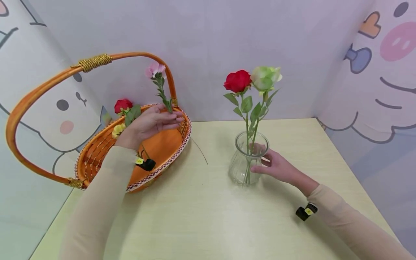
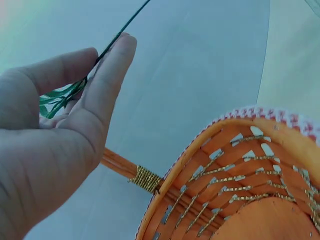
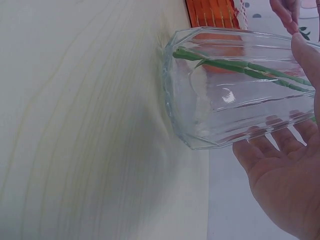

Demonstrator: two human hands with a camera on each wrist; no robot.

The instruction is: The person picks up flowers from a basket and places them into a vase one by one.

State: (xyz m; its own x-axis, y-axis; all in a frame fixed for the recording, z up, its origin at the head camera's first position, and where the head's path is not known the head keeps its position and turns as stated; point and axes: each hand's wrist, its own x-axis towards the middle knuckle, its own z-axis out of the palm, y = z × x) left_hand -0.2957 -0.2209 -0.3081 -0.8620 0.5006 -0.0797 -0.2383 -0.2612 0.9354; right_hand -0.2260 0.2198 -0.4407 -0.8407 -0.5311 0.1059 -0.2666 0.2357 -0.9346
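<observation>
Left fingers (image 2: 107, 75) nearly closed, pinching flower (image 1: 157, 74); right fingers (image 3: 287, 142) wide, gripping vase (image 1: 239, 165); table (image 1: 208, 216) bearing basket (image 1: 165, 142); cartoon walls (image 1: 364, 94) flanking.

Nothing legible in any view. Label candidates, head view only: yellow sticker (image 1: 139, 161) on the black left wrist camera (image 1: 149, 165), second yellow sticker (image 1: 308, 211) on the black right wrist camera (image 1: 302, 213). Both show dark marking, too small to make out
</observation>
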